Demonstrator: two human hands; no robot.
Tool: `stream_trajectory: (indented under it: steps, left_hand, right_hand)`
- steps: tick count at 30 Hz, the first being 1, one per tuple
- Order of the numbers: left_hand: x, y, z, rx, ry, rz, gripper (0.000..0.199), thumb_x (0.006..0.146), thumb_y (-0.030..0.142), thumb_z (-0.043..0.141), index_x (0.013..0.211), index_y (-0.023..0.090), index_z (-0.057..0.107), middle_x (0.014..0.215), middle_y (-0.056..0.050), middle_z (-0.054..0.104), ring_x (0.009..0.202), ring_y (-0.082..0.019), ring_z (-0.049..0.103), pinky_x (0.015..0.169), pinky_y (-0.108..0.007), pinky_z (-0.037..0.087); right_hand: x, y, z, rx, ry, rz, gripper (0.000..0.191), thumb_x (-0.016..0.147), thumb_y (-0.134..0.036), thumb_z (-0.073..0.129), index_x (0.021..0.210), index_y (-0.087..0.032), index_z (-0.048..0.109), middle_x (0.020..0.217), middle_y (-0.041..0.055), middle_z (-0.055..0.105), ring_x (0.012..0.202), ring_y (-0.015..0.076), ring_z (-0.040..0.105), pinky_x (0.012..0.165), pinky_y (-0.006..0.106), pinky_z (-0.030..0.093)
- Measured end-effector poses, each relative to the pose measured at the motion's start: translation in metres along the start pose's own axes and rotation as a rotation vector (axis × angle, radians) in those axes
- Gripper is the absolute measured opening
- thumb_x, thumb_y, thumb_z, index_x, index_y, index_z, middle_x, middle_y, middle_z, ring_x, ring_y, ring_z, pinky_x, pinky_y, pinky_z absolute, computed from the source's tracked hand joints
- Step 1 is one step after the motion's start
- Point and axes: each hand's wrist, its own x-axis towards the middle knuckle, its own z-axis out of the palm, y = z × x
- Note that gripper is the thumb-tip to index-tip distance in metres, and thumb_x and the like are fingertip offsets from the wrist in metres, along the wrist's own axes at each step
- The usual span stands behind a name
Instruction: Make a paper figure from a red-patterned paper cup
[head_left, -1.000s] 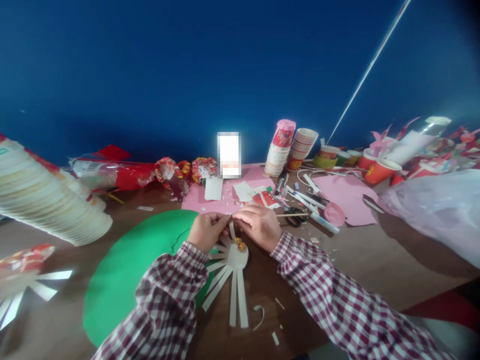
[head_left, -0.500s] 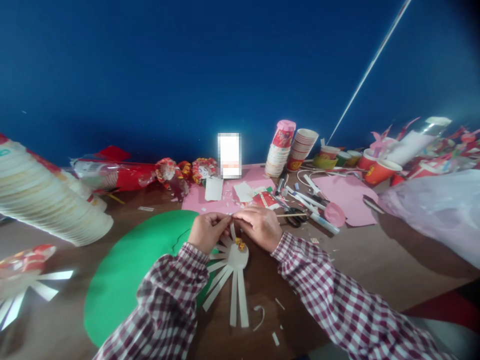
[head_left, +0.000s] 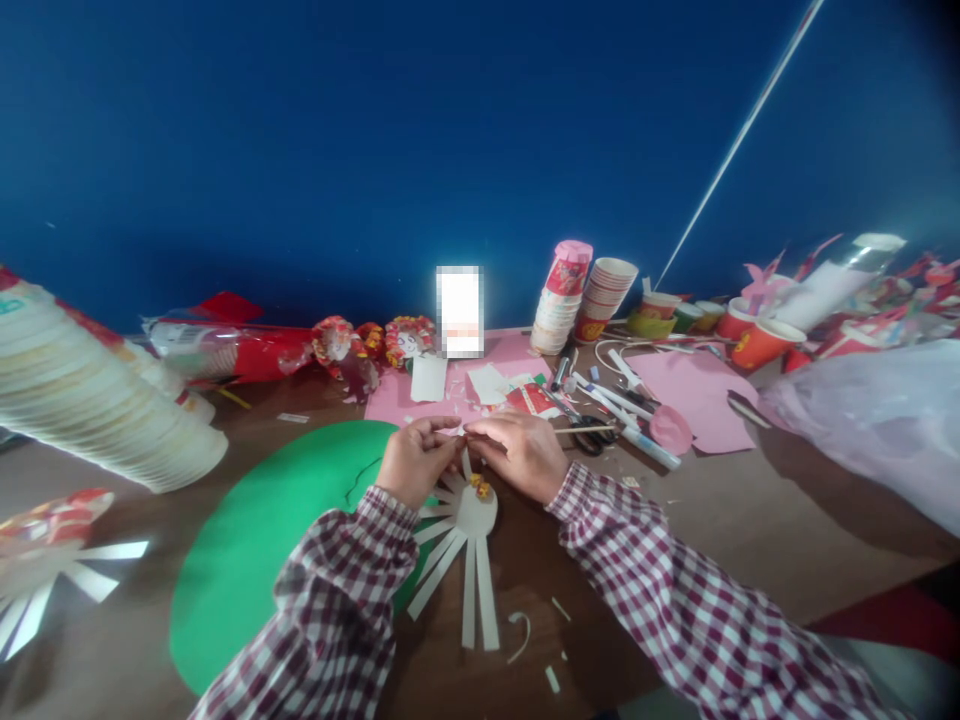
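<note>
A white paper cup cut into strips lies splayed on the brown table, with a small yellow curled piece near its top. My left hand and my right hand meet fingertip to fingertip at its upper end. Both hands are closed in a pinch on one upward strip of the cup, whose tip is mostly hidden by the fingers. A green round sheet lies under my left forearm.
Scissors, markers and pink paper lie beyond my right hand. Cup stacks stand at the back; a large stack leans at left. Another cut cup is front left, a plastic bag at right.
The fingers of my left hand have shifted slightly, with the index finger raised a little from the thumb. The cut cup has barely moved.
</note>
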Motion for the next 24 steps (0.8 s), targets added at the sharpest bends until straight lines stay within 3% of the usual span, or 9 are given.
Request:
stream_trajectory:
  steps: [8, 16, 24]
  left_hand:
    - [-0.0013, 0.0025, 0.0010, -0.031, -0.042, -0.010, 0.055, 0.061, 0.033, 0.066, 0.108, 0.010, 0.049, 0.049, 0.005, 0.056, 0.041, -0.008, 0.050, 0.041, -0.017, 0.038]
    - [-0.0051, 0.0067, 0.0036, 0.024, 0.053, -0.027, 0.045, 0.067, 0.038, 0.060, 0.104, 0.012, 0.055, 0.042, 0.006, 0.052, 0.035, -0.006, 0.042, 0.035, -0.015, 0.031]
    - [-0.0044, 0.0068, 0.0015, 0.026, 0.034, -0.019, 0.047, 0.065, 0.034, 0.061, 0.105, 0.010, 0.055, 0.039, 0.007, 0.048, 0.034, -0.005, 0.040, 0.035, -0.015, 0.030]
  right_hand:
    - [0.0003, 0.0005, -0.0013, -0.035, -0.027, -0.024, 0.015, 0.085, -0.025, 0.051, 0.091, -0.021, 0.064, 0.084, 0.0024, 0.066, 0.080, 0.0140, 0.057, 0.073, 0.024, 0.040]
    - [0.0006, -0.0011, -0.0018, -0.123, -0.022, -0.067, 0.016, 0.086, -0.023, 0.048, 0.093, -0.019, 0.063, 0.085, 0.0048, 0.063, 0.082, 0.0166, 0.052, 0.073, 0.027, 0.039]
    - [0.0007, -0.0027, -0.0009, -0.151, -0.013, -0.090, 0.017, 0.086, -0.022, 0.047, 0.090, -0.018, 0.063, 0.083, 0.0045, 0.063, 0.080, 0.0159, 0.052, 0.073, 0.027, 0.039]
